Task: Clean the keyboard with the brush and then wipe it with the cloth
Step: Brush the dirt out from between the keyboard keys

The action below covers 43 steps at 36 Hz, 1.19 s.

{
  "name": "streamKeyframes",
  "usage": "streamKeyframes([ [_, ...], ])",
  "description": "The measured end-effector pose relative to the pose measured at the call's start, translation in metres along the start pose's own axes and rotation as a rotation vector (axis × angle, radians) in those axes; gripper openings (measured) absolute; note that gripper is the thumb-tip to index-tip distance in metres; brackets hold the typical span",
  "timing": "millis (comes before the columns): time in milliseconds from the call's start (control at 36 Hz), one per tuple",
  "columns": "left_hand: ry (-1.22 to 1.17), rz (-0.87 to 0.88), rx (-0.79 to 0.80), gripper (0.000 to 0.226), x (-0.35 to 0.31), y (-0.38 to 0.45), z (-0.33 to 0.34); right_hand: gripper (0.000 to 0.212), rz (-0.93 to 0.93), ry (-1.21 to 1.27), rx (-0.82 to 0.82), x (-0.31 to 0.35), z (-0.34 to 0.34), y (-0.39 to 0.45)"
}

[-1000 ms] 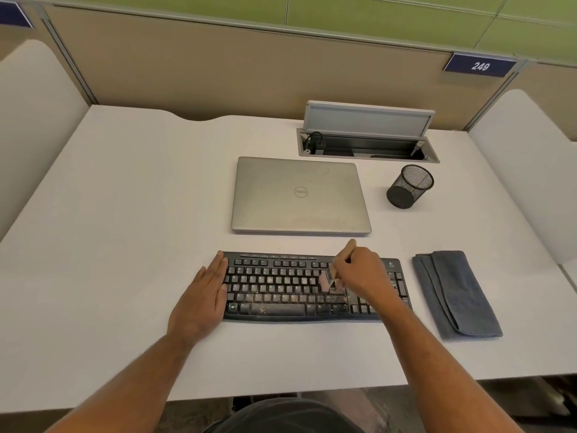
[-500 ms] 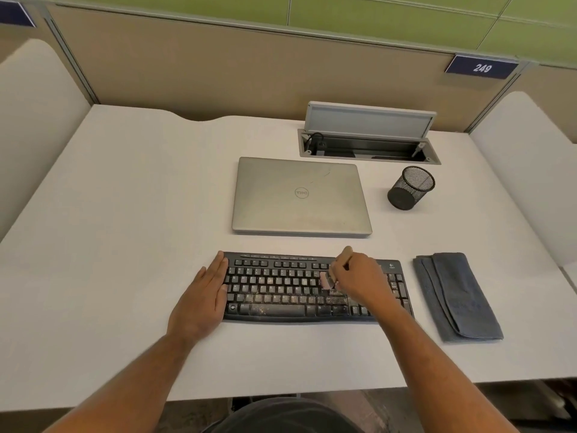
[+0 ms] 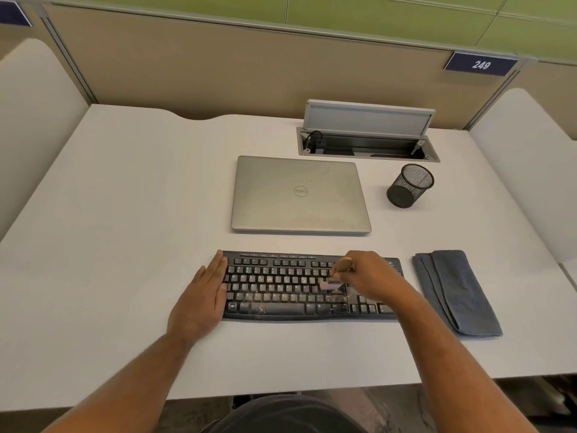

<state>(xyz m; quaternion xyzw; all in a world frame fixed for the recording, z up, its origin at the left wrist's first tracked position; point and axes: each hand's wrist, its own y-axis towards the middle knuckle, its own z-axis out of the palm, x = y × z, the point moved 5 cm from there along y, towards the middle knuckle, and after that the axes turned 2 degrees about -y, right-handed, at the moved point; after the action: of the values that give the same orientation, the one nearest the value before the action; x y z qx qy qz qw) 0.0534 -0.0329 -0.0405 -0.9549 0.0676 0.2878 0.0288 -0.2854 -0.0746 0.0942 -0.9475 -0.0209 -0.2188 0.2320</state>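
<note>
Over the last second the right hand (image 3: 367,275) carried the brush (image 3: 335,276) across the right part of the keyboard (image 3: 281,287), drifting a little toward 12 o'clock and then sideways; its bristles, which had sat on the middle rows beside the knuckles, shifted only slightly along those same rows, and the wooden handle tip sank lower against the hand

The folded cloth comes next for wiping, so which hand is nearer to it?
Right. The right hand grips the brush over the keyboard's right part, a short way left of the cloth. The left hand rests at the keyboard's far left end.
</note>
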Motion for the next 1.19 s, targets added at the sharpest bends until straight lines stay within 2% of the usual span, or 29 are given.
streamKeyframes([
  [83,-0.008,0.003,-0.013,0.064,-0.005,0.0,-0.004,0.013,0.04,0.073,-0.037,-0.007,-0.005,0.0],
  [194,-0.021,0.012,-0.027,0.064,-0.013,-0.001,-0.009,0.026,0.125,0.118,-0.271,-0.011,-0.011,-0.002],
  [250,-0.013,0.011,-0.018,0.064,-0.012,-0.001,-0.008,0.04,0.138,0.129,-0.346,-0.011,-0.003,-0.002],
  [333,-0.002,0.02,-0.006,0.063,-0.01,0.0,-0.007,0.052,0.184,0.132,-0.324,-0.016,0.012,-0.001],
  [444,0.007,0.02,-0.011,0.065,-0.01,0.0,-0.008,0.047,0.184,0.178,-0.224,-0.019,0.01,0.002],
  [556,-0.003,0.007,-0.031,0.066,-0.015,-0.001,-0.01,0.059,0.191,0.266,-0.381,-0.019,0.004,0.001],
  [611,-0.002,-0.003,-0.031,0.065,-0.015,-0.001,-0.01,0.063,0.194,0.238,-0.371,-0.02,0.009,0.0],
  [750,0.012,0.013,-0.028,0.065,-0.014,-0.001,-0.009,0.04,0.188,0.129,-0.218,-0.023,0.013,0.003],
  [778,0.008,0.012,-0.031,0.065,-0.014,-0.001,-0.009,0.041,0.18,0.153,-0.22,-0.023,0.011,0.003],
  [889,0.023,0.031,-0.024,0.065,-0.011,0.0,-0.008,0.065,0.175,0.207,-0.389,-0.018,0.009,0.002],
  [1056,0.022,0.047,-0.047,0.063,-0.01,0.001,-0.007,0.04,0.212,0.127,-0.196,-0.023,0.016,0.009],
  [1194,0.023,0.034,-0.035,0.064,-0.009,0.001,-0.006,0.052,0.134,0.213,-0.331,-0.007,0.012,0.005],
])
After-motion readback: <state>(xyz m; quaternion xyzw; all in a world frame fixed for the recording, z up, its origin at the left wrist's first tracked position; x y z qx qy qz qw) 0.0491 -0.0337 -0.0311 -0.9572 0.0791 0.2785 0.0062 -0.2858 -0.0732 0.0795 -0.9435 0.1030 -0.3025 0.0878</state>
